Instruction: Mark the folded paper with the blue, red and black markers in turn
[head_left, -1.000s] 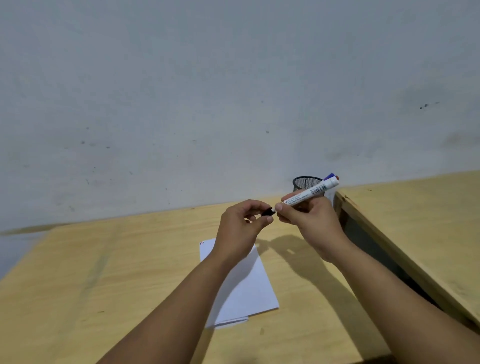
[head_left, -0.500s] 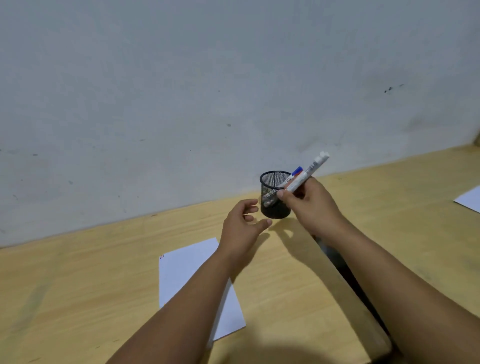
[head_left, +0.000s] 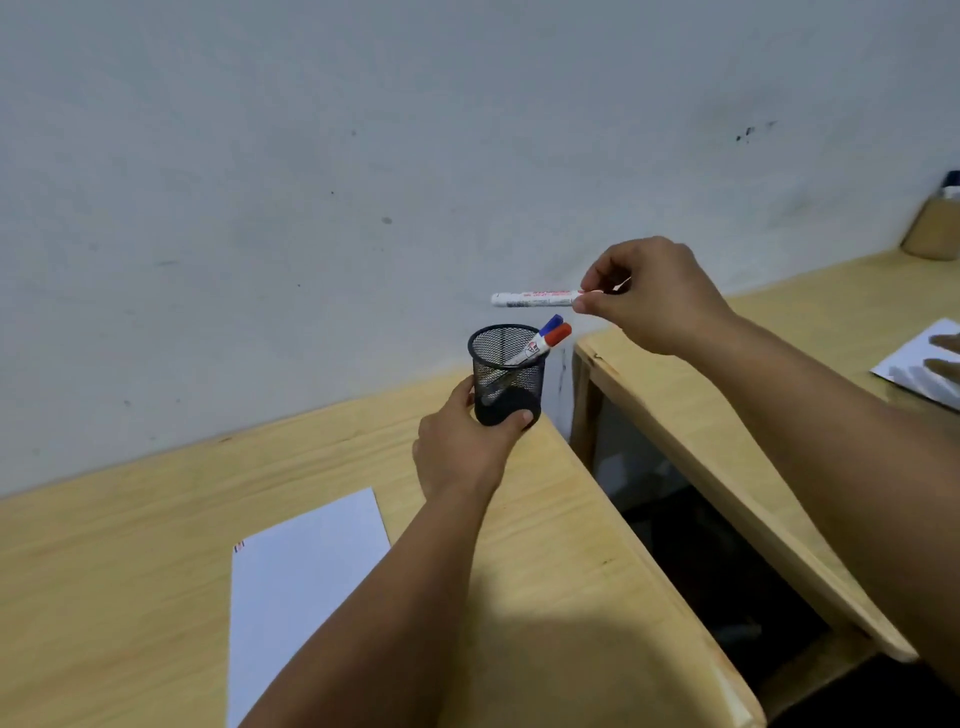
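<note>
A black mesh pen cup (head_left: 506, 371) stands at the far right corner of the wooden table (head_left: 130, 545). My left hand (head_left: 467, 447) grips its base. Inside lean a blue-capped marker (head_left: 551, 323) and a red-capped marker (head_left: 557, 335). My right hand (head_left: 652, 296) holds a white-bodied marker (head_left: 537, 299) level above and to the right of the cup, pinched at one end; its cap is hidden in my fingers. The folded white paper (head_left: 306, 577) lies flat on the table, partly under my left forearm.
A second wooden table (head_left: 779, 332) stands to the right across a dark gap (head_left: 701, 545). On it lie white paper (head_left: 919, 371) with another person's fingers (head_left: 945, 356) on it, and a tan holder (head_left: 932, 228) at the back. A grey wall rises behind.
My left hand has reached forward and gripped the pen cup. My right hand has lifted the marker up and to the right, turning it level. The view has swung right.
</note>
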